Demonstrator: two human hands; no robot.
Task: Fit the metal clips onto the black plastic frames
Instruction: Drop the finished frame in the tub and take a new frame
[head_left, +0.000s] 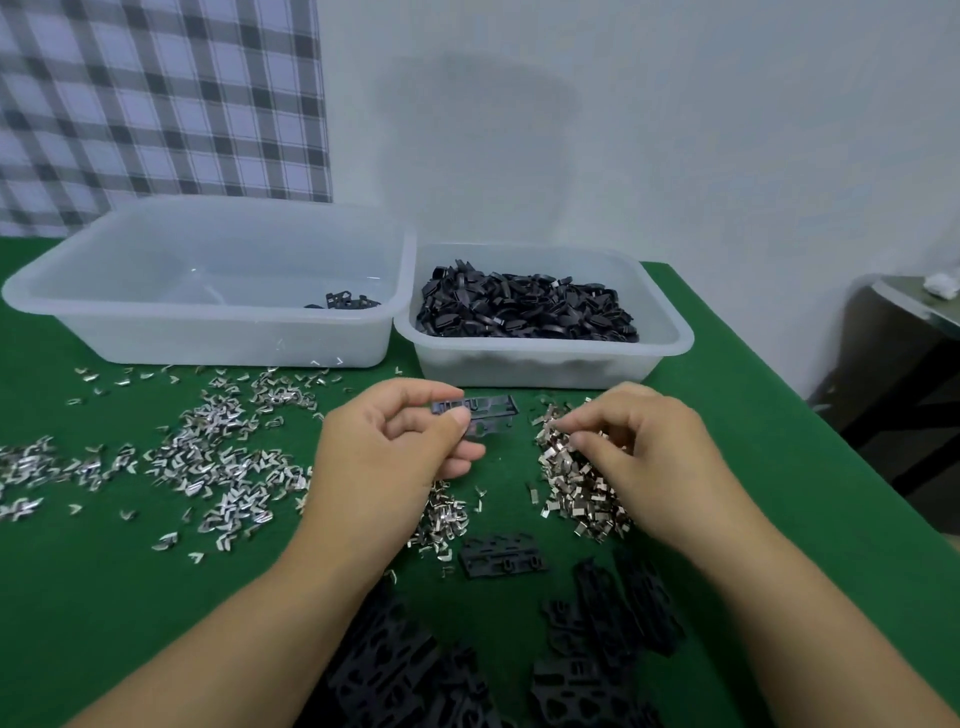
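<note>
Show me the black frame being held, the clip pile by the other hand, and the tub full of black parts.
black frame (493, 408): head view, its uncovered right half.
clip pile (576, 493): head view, middle of the heap.
tub (535, 370): head view, its front wall.

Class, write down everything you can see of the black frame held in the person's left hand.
The black frame is a flat, roughly rectangular piece, plastic by its look, with slots and small raised tabs. It is held over the green table, nearly level, its long side running left to right. The left hand pinches its left end, thumb on top; its right end sticks out free. Whether any clip is fitted cannot be told.
</note>
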